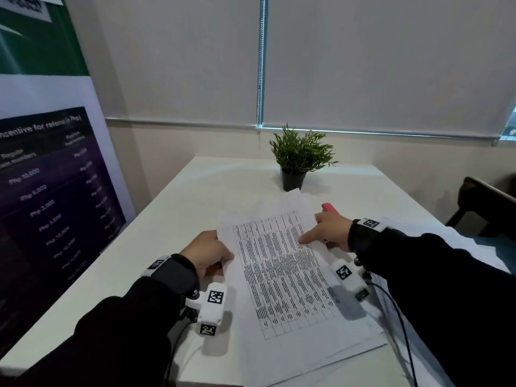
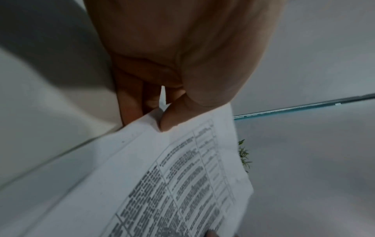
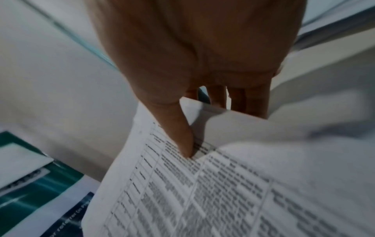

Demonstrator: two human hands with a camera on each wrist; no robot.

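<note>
A printed sheet (image 1: pixel 279 272) bearing a dense table of text is lifted slightly off a white table (image 1: pixel 195 196), held between both hands. My left hand (image 1: pixel 223 247) pinches its left edge; in the left wrist view the thumb (image 2: pixel 168 123) lies on top of the sheet (image 2: pixel 182 184) and the fingers (image 2: pixel 129 112) go under it. My right hand (image 1: pixel 312 231) pinches the far right edge. There the thumb (image 3: pixel 184 144) presses on the print of the sheet (image 3: pixel 202 200) and the fingers (image 3: pixel 251 104) are beneath.
More white sheets (image 1: pixel 293 358) lie under the held one, near the front edge. A pink-red object (image 1: pixel 329 208) lies just behind my right hand. A small potted plant (image 1: pixel 293 180) stands at the far end. A banner (image 1: pixel 50 177) stands left, a dark chair (image 1: pixel 485 208) right.
</note>
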